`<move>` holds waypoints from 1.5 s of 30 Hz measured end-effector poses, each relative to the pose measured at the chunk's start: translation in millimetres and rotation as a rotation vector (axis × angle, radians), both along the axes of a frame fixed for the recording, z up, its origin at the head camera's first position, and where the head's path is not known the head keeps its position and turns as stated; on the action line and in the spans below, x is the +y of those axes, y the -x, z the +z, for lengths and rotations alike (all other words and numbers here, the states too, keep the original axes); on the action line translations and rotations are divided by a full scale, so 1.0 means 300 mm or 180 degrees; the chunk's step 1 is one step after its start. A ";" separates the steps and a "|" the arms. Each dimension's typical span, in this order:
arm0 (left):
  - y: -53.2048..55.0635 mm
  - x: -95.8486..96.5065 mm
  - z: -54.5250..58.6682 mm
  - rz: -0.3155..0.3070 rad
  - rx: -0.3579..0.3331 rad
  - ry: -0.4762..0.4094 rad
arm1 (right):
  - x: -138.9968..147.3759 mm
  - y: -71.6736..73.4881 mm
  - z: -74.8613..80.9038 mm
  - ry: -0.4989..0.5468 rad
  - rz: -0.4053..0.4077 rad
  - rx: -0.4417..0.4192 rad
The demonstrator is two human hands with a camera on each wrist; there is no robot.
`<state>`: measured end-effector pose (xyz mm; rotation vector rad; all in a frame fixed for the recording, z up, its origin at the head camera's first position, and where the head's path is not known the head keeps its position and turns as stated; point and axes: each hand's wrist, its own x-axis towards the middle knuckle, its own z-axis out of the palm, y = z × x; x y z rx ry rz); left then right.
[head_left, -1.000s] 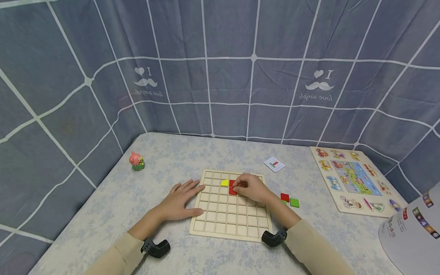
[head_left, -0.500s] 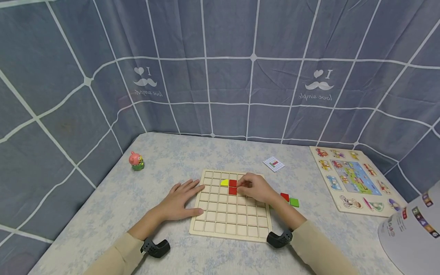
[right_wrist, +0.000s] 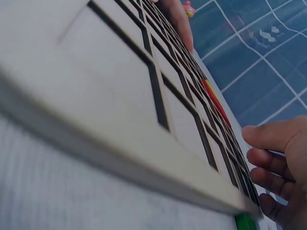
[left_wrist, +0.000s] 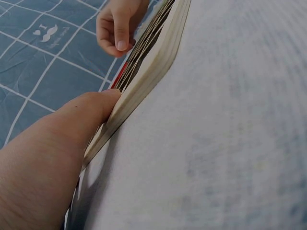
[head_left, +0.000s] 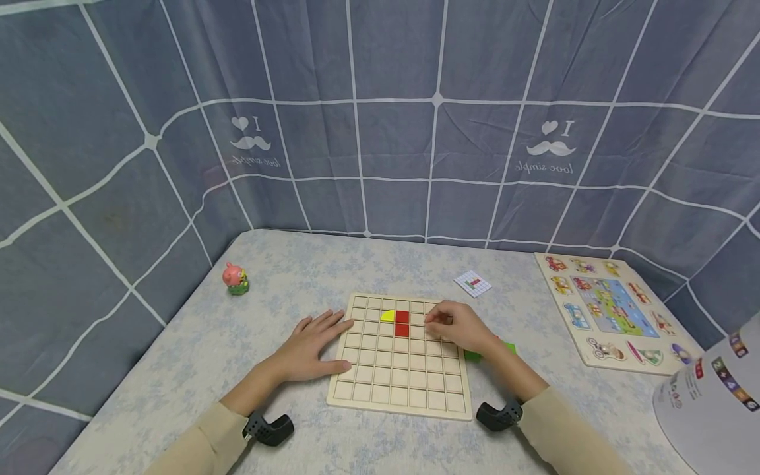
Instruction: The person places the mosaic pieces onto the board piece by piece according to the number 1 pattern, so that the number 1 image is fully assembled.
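Note:
A wooden grid board point(head_left: 392, 376) lies on the table. A yellow piece with a curved edge point(head_left: 388, 316) sits in one of its cells, with two red square tiles point(head_left: 402, 323) one in front of the other just right of it. My left hand point(head_left: 309, 349) rests spread along the board's left edge; its thumb point(left_wrist: 103, 98) touches the rim in the left wrist view. Over the board's upper right part is my right hand point(head_left: 457, 324), fingers loosely bent and holding nothing. Its thumb point(right_wrist: 268, 135) stands apart from the fingers in the right wrist view.
Green pieces point(head_left: 473, 356) lie at the board's right side, partly hidden by the right forearm. A small pattern card point(head_left: 473, 284) lies behind. A picture puzzle board point(head_left: 617, 316) and a white cylinder point(head_left: 712, 402) stand right; a pink pig figure point(head_left: 235, 278) stands left.
My right hand has drawn back rightward from the red tiles, which now show fully in their cells. Its forearm now covers the loose red tile. My left hand has stayed put.

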<state>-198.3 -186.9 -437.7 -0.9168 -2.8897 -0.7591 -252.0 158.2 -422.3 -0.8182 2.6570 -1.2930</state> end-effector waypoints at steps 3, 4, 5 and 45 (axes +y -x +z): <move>0.000 0.000 0.002 0.0014 -0.0025 0.0011 | 0.022 -0.002 -0.002 0.0021 -0.0074 -0.0012; -0.001 0.000 0.003 0.0015 -0.0031 0.0011 | 0.031 -0.003 -0.003 0.0026 -0.0101 -0.0021; -0.001 0.000 0.003 0.0017 -0.0038 0.0016 | 0.038 -0.003 -0.004 0.0028 -0.0122 -0.0026; -0.002 0.004 0.004 0.0034 -0.0069 0.0026 | 0.305 -0.076 0.007 -0.0250 -0.0785 0.0090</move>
